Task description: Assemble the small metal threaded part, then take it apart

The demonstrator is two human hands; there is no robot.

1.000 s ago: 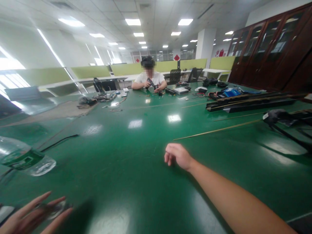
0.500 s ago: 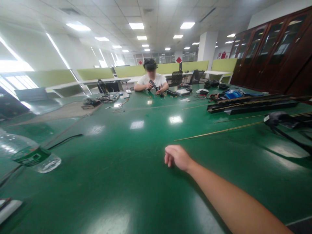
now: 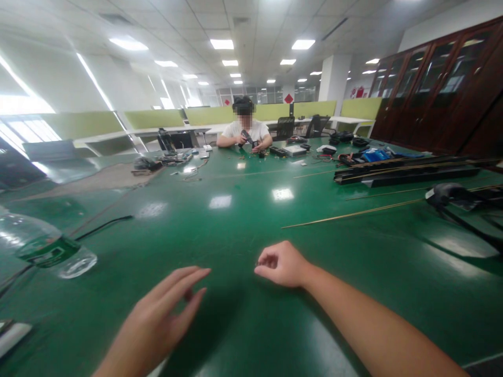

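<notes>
"How did the hands stand?"

"Apart. The left hand had its fingers loosely stretched and its thumb spread below them, the tips pointing across at the right hand. That one was curled, fingertips and thumb drawn close together."

"Was there something inside the curl?"

"I couldn't tell. A dark speck showed at the fingertips, too small to name."

"And the room between them?"

"A strip of green tabletop, shaded by the left hand. Past the fingertips the surface ran a long way back, toward a co-worker seated at the far side with a dark tool."

"What lay nearest the right hand?"

"A thin brass-coloured rod. Its tip was just beyond the knuckles, not touching, and it slanted off to the right toward a black strapped device. Farther back, long black channels bounded that side."

"The left side, then?"

"A clear bottle with a green label, cut by the edge of view, well apart from the left hand. Whether it stood or lay, I couldn't tell. A black cable ran beyond it, and a white-edged object jutted in below, mostly cut off."
</notes>
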